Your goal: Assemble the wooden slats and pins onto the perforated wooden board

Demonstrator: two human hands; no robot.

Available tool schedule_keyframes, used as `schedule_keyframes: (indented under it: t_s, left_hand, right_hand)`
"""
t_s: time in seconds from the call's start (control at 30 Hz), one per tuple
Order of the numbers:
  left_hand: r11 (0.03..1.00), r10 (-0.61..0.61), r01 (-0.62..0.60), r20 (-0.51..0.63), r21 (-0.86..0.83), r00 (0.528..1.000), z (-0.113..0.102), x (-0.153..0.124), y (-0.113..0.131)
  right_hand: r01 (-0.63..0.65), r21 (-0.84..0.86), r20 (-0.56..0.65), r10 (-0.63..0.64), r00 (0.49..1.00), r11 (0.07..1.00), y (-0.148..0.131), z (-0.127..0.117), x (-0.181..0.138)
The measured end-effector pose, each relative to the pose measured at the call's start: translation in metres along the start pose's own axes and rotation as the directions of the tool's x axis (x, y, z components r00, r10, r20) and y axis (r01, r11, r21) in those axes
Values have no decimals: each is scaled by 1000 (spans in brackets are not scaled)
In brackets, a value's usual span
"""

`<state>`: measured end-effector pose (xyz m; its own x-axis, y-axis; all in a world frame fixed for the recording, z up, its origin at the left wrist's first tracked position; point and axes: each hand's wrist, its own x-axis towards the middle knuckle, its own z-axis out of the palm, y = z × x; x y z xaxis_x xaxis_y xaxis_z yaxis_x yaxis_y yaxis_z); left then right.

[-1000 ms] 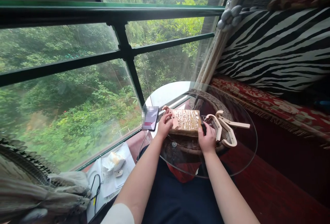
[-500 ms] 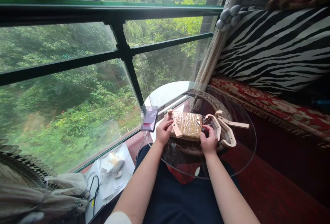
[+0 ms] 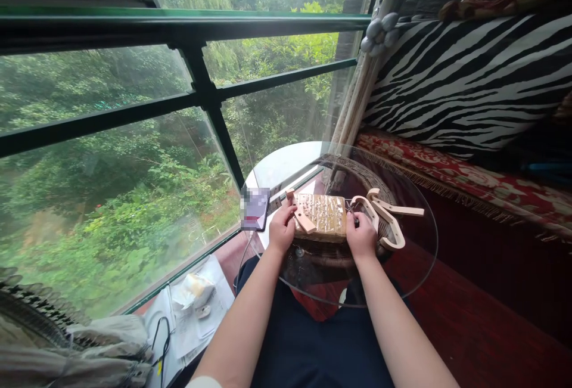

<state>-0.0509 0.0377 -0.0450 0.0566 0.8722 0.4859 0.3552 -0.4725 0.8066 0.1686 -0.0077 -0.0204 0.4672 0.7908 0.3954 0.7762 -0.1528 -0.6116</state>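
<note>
A flat wooden board (image 3: 322, 216) studded with rows of small metal pins lies on a round glass table (image 3: 415, 257). My left hand (image 3: 281, 228) is closed on the board's left end, where a short wooden strip (image 3: 300, 216) sticks out. My right hand (image 3: 361, 234) is closed at the board's right edge, pinching a small thin metal piece that I cannot make out. Just right of it lies a curved pale wooden frame (image 3: 388, 222).
A phone (image 3: 254, 208) stands at the table's left edge with a cable hanging down. A wicker base (image 3: 353, 167) shows under the glass. A large window (image 3: 134, 137) is on the left, a zebra-striped cushion (image 3: 469, 84) and red patterned bench on the right. Papers and a wrapper (image 3: 192, 292) lie on the floor.
The view has shifted slightly left. My left hand has turned the wooden strip from lying across the board's top corner to angling down along its left end. My right hand stays at the right edge.
</note>
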Motion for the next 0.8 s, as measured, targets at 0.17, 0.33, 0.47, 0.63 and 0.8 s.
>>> schedule_keyframes:
  t_s: [0.17, 0.33, 0.47, 0.63, 0.8]
  left_hand:
    - [997, 44, -44, 1, 69, 999, 0, 0, 3]
    - [995, 45, -38, -75, 89, 996, 0, -4, 3]
    - [999, 4, 1, -113, 48, 994, -2, -6, 4]
    - [1000, -12, 13, -131, 9, 991, -3, -5, 7]
    - [998, -60, 55, -173, -32, 983, 2, -2, 3]
  right_hand:
    - [-50, -363, 346, 185, 920, 930, -7, -18, 44]
    - [-43, -504, 444, 301, 844, 863, -7, -14, 64]
    - [11, -512, 465, 267, 844, 859, -6, -12, 63]
    - [19, -543, 486, 295, 823, 840, 1, -12, 65]
    - [99, -549, 512, 240, 824, 830, 11, -8, 71]
